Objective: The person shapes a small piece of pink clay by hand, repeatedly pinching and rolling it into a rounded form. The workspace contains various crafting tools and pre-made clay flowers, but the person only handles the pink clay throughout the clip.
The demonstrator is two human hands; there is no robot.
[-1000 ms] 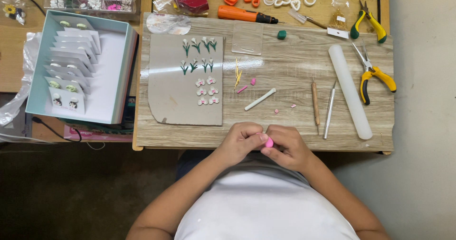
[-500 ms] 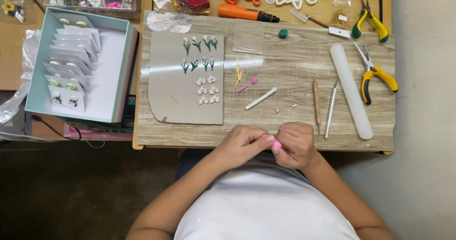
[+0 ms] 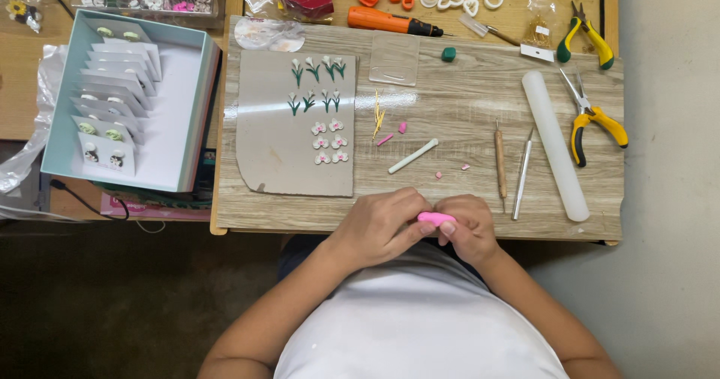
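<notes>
Both hands meeting at the near edge of the worktop (image 3: 465,86), left hand (image 3: 379,229) and right hand (image 3: 466,229) pinching a small pink clay piece (image 3: 436,218) between fingertips. Best kept light and even, turned slowly, clear of the grey tile (image 3: 262,146) with its tiny flowers (image 3: 328,140). Needle tools (image 3: 511,165) lying near.

1. A bright pink lump of clay (image 3: 436,218) shows between the fingers (image 3: 420,229).
2. The bench (image 3: 465,101) is pale, grey-brown wood grain.
3. A grey tile (image 3: 270,146) carries white-and-green flowers (image 3: 315,83) and white blossoms with pink centres (image 3: 330,140).
4. The pliers (image 3: 596,116) have yellow and black handles.
5. The box (image 3: 67,86) is pale teal.
6. The roller (image 3: 555,143) is translucent white.
</notes>
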